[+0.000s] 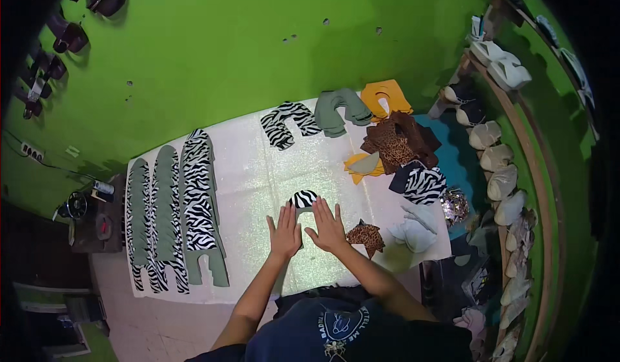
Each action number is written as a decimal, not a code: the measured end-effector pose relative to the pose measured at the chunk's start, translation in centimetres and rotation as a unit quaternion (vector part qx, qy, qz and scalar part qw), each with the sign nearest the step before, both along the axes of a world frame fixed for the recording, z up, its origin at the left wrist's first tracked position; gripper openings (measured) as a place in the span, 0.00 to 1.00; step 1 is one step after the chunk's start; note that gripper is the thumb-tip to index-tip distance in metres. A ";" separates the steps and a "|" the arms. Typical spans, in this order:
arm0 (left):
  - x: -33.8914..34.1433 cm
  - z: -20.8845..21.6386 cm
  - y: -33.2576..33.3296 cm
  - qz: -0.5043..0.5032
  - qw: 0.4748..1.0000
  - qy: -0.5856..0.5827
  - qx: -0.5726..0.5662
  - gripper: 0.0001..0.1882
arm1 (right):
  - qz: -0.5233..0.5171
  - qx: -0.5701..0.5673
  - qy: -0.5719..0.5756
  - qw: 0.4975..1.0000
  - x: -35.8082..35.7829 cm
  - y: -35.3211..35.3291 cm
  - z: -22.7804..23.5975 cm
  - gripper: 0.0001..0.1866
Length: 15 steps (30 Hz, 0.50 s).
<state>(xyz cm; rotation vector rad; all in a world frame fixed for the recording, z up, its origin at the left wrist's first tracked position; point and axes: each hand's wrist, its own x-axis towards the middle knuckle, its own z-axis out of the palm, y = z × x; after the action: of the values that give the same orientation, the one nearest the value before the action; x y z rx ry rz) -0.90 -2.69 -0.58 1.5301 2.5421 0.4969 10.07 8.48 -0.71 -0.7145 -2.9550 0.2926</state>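
My left hand (285, 233) lies flat at the left end of a small curved zebra-striped piece (303, 198), fingers stretched out. Flat at the piece's right end is my right hand (328, 226), its thumb spread to the side. Fingertips of both hands touch or nearly touch the piece, and neither hand grips it. Underneath is a table with a whitish, shiny cover (248, 207). Close to my right wrist sits a small pile of leopard-print pieces (366, 235).
Overlapping zebra and grey-green pieces (199, 200) run in rows at the left. Along the back lie U-shaped zebra (276, 131), grey-green (329, 113) and yellow pieces (395, 91). Brown leopard-print pieces (392, 145) are heaped at right. A rack holds pale shoe lasts (502, 182).
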 end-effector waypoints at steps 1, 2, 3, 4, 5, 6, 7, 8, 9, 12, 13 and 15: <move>0.2 0.1 -0.5 0.001 1.000 -0.001 -0.010 0.29 | 0.000 0.002 0.005 1.000 -0.1 0.3 0.1 0.39; 0.2 0.3 -1.0 0.002 1.000 0.000 -0.019 0.29 | 0.000 0.005 0.011 1.000 -0.2 0.3 0.1 0.39; 0.4 0.4 -1.5 0.003 1.000 0.001 -0.029 0.29 | 0.002 0.008 0.005 1.000 -0.2 0.1 0.2 0.39; 0.5 0.3 -1.7 0.012 0.999 0.010 -0.043 0.29 | 0.003 0.011 -0.002 1.000 -0.1 -0.1 0.2 0.39; 0.7 0.4 -1.6 0.023 0.999 0.017 -0.037 0.28 | 0.003 0.018 -0.007 1.000 -0.1 -0.1 0.3 0.39; 0.9 0.5 -1.5 0.034 0.999 0.025 -0.032 0.28 | 0.002 0.008 -0.007 1.000 -0.2 -0.1 0.4 0.38; 1.1 0.6 -1.3 0.045 0.998 0.032 -0.026 0.27 | 0.002 0.007 -0.003 1.000 -0.2 0.0 0.5 0.38; 1.2 0.8 -1.0 0.059 0.997 0.042 -0.001 0.26 | 0.001 0.004 0.002 1.000 -0.2 0.0 0.5 0.37; 1.1 0.9 -0.6 0.074 0.996 0.051 0.024 0.24 | 0.001 0.002 0.006 1.000 -0.1 0.0 0.4 0.37; 0.6 1.7 1.3 0.140 0.986 -0.009 0.087 0.19 | -0.002 -0.050 0.064 0.997 0.2 0.2 -0.1 0.34; 0.3 2.1 2.0 0.165 0.980 -0.044 0.106 0.18 | -0.003 -0.066 0.084 0.994 0.3 0.3 -0.4 0.33; -0.3 2.1 2.7 0.172 0.976 0.008 0.132 0.16 | -0.021 -0.041 0.147 0.988 0.5 0.2 -0.4 0.27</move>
<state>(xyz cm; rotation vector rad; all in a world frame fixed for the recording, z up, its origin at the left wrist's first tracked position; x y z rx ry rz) -1.25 -0.01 1.55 1.1589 2.8609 0.8997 10.53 8.71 -1.12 -0.6767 -2.6583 0.4737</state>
